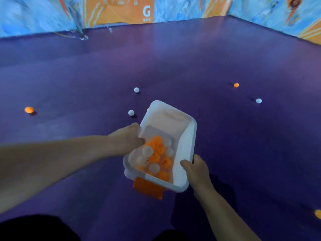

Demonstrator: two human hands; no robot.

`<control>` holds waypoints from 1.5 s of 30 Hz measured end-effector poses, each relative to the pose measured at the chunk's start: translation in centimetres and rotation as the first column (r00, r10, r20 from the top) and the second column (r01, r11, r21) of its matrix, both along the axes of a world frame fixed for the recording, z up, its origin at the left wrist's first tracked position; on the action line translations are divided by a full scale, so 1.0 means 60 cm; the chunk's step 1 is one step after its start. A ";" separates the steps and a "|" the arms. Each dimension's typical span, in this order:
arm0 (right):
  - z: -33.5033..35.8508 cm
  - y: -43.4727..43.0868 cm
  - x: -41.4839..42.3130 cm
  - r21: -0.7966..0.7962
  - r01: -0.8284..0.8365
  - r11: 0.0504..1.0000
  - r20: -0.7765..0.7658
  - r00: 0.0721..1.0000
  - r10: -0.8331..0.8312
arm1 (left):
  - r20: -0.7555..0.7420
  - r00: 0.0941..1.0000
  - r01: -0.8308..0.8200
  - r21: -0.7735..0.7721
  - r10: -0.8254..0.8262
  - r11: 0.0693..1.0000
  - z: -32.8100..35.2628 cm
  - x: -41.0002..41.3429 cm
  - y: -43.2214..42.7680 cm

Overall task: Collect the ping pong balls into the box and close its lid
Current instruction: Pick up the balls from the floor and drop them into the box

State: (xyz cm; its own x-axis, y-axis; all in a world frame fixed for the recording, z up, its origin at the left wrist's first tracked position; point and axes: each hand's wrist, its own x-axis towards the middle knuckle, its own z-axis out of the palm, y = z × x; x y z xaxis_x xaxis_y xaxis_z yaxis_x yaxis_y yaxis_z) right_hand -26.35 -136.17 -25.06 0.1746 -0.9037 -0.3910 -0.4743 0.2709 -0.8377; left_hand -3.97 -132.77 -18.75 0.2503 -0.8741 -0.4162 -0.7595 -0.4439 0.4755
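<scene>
A white plastic box point(188, 136) with an orange latch point(147, 187) on its near end sits tilted above the purple floor, holding several orange and white ping pong balls point(154, 155). My right hand point(196, 168) grips the box's right rim. My left hand point(128, 138) reaches over the left rim, fingers curled inside; whether it holds a ball is hidden. Loose on the floor lie white balls point(131, 112), point(136, 89), point(258, 100) and orange balls point(29, 109), point(236, 85). No lid is visible.
The purple floor point(173, 63) stretches to colourful blue and orange barrier walls point(121, 9) at the back and right. An orange object point(318, 213) shows at the right edge. My dark-clothed legs point(34, 228) fill the bottom left.
</scene>
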 end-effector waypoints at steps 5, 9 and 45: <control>-0.011 -0.048 0.076 -0.003 0.024 1.000 0.103 0.994 -0.024 | 0.078 0.996 -0.043 -0.079 0.049 0.996 0.008 0.069 -0.048; -0.066 -0.112 0.108 0.026 0.053 0.998 0.118 0.991 -0.055 | 0.092 0.994 -0.050 -0.056 0.055 0.997 -0.046 0.099 -0.121; -0.268 -0.473 0.244 -0.009 0.198 0.980 -0.259 0.946 -0.194 | -0.449 0.893 -0.212 -0.482 -0.032 0.850 -0.369 0.224 -0.537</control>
State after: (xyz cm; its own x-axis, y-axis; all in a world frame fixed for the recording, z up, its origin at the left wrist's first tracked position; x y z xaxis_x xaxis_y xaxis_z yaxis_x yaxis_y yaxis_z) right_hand -11.71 -164.53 -41.11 -0.1139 -0.9028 -0.4147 -0.6094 0.3932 -0.6885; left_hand 9.44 -165.00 -40.91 0.2434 -0.9699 -0.0040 -0.3949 -0.1029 0.9129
